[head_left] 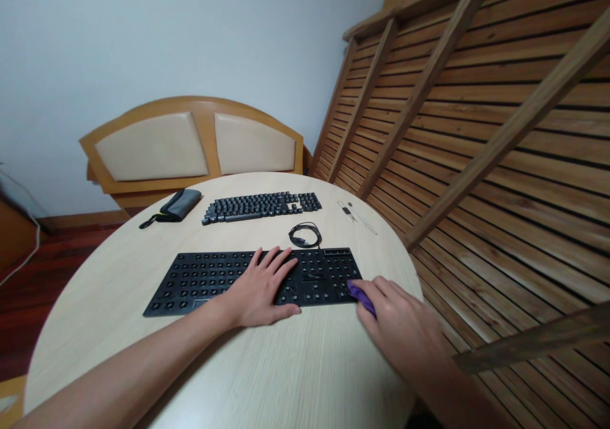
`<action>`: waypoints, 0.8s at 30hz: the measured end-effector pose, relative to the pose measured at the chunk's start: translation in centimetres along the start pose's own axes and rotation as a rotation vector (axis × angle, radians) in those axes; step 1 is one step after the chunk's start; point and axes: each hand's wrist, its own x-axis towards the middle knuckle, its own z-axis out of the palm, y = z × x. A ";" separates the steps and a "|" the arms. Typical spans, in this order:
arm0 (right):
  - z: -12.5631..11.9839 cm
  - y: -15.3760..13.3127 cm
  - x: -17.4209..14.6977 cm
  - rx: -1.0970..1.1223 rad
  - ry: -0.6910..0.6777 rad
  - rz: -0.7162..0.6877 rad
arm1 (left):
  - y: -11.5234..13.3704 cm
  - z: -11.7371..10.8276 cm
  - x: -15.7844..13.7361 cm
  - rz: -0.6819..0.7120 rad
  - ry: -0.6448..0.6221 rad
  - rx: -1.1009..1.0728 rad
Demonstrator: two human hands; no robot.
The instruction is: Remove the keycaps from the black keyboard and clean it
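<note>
A black keyboard base [216, 283] with its keycaps off lies flat on the round table. My left hand [262, 289] rests on the middle of it, fingers spread and the thumb along the front edge. At the base's right end my right hand [398, 314] pinches a purple cloth [362, 295], which touches the lower right corner. Part of the cloth is hidden by the fingers. Behind the base, the loose keycaps [252, 206] are laid out in keyboard order. A coiled black cable [305, 235] lies between the keycaps and the base.
On the table's [305, 365] far left is a grey and black pouch [180, 205]. Small thin tools [350, 213] lie at the far right. A slatted wooden panel [457, 162] leans close along the right side, and a headboard [200, 140] stands behind the table.
</note>
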 end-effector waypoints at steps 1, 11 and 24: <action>0.0 -0.7 0.5 0.042 0.014 -0.034 | 0.0 0.1 0.0 0.000 0.001 -0.001; 2.6 -5.7 5.1 0.135 -0.240 -0.252 | -0.2 0.4 -0.1 0.005 0.020 0.014; 2.4 -5.3 2.7 0.180 -0.199 -0.405 | -0.1 0.3 0.0 -0.001 0.000 0.031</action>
